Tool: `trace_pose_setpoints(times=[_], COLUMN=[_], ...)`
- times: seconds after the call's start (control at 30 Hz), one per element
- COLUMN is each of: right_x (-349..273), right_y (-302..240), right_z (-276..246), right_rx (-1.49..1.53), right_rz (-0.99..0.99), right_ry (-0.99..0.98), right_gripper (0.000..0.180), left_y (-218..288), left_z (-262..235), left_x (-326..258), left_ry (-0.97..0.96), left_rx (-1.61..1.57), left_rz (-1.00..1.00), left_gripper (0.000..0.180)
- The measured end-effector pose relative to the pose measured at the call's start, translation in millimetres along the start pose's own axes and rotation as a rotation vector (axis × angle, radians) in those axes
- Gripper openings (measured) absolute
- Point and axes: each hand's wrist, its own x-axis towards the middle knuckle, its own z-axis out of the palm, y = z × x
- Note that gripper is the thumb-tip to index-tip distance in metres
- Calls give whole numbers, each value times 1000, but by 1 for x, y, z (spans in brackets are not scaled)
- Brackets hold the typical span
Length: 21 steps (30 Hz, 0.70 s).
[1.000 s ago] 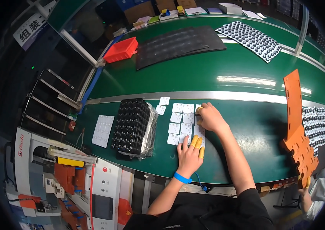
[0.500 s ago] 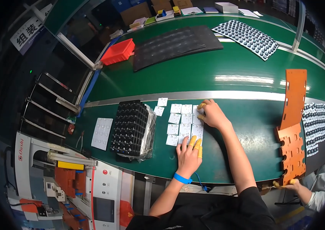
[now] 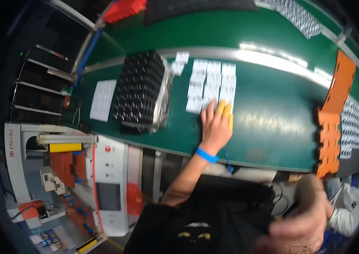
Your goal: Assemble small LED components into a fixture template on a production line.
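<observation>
My left hand [image 3: 216, 129], with yellow finger cots and a blue wristband, rests with fingers stretched over the lowest row of small white square boards [image 3: 212, 80]. These boards lie in a block of columns on the green table. Nothing shows gripped in that hand. Close to the camera at lower right, my right hand [image 3: 302, 220] is smeared by motion, so its fingers cannot be made out. Two more white square boards [image 3: 180, 63] sit apart, beside a stack of black trays [image 3: 139, 86] with rows of pockets and clear plastic wrap at its side.
A white sheet [image 3: 103, 100] and pliers [image 3: 76, 114] lie left of the stack. Orange slotted panels [image 3: 328, 139] stand at right, near sheets of dark round parts [image 3: 353, 127] and a co-worker's sleeve [image 3: 344, 218]. A grey-white machine [image 3: 114, 182] stands at lower left.
My right hand has left the upper right boards and swung down toward me. The view has tipped downward, so the table appears higher. My left hand stays on the lowest boards.
</observation>
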Motion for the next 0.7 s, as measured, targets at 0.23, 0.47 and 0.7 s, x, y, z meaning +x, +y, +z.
trace_pose_setpoints(times=[0.23,0.47,0.7], right_x=[39,62,94], right_y=[-12,-33,-37], right_z=[54,19,-10], right_rx=[123,173,194], right_rz=[606,848,1183], right_ry=[-162,-306,-505], right_gripper=[29,19,17], left_y=[-25,-3,-19], left_z=[0,12,-3], left_x=[0,-12,-11], left_ry=[62,68,84], left_rx=[32,-65,-27], left_rz=[-13,28,-5], left_gripper=[31,31,31])
